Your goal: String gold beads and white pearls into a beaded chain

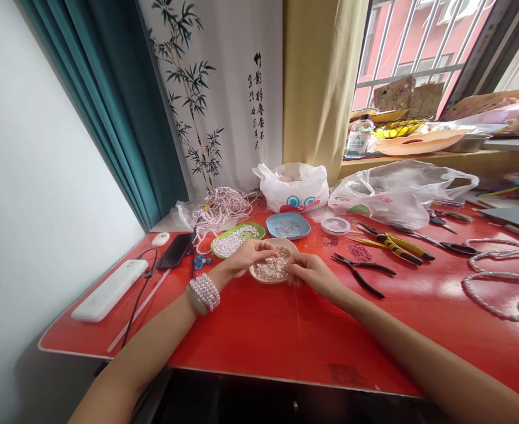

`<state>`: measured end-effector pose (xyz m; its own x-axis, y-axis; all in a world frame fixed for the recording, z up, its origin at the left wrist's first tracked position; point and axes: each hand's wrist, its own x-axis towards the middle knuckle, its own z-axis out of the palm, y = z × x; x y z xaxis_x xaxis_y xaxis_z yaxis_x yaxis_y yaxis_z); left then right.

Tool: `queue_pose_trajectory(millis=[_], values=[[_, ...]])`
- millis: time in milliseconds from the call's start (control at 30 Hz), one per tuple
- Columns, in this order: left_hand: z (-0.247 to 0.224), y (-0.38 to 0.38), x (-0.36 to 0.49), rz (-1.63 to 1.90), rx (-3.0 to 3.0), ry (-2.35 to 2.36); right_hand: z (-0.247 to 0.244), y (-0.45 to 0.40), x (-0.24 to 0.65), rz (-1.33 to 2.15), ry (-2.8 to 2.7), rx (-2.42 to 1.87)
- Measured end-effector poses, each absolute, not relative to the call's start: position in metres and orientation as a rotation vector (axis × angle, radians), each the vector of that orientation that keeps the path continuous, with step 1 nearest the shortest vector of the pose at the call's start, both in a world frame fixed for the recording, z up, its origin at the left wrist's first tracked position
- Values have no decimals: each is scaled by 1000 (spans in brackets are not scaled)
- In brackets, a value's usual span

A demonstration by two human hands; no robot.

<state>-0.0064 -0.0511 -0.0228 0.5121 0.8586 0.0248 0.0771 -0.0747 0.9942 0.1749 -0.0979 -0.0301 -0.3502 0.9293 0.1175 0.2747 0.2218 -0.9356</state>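
My left hand (254,257), with a pearl bracelet (205,293) on its wrist, is closed in a pinch over the left edge of a pale dish (270,278). Gold and clear beads lie in this dish. At its right edge, my right hand (302,269) has its fingers pressed together, and a thin clear thread (298,312) hangs below them. What either hand's fingertips hold is too small to make out. Behind my left hand is a green dish (218,250) of white-pink beads. A blue dish (302,227) with small pieces stands behind the pale one.
Black-handled pliers (357,272), yellow-black pliers (392,244) and scissors (440,241) lie on the red table (259,335) at right, near bead strands (484,282). Plastic bags (295,187) and bead strings (224,209) stand behind. A phone (174,251) and white power bank (109,290) lie left.
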Motion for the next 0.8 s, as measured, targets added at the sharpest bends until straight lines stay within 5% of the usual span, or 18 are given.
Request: queue_pose_trajectory(millis=[800], values=[[0, -71, -13, 274, 2508, 1192, -33, -97, 176, 1104, -1790, -1111]])
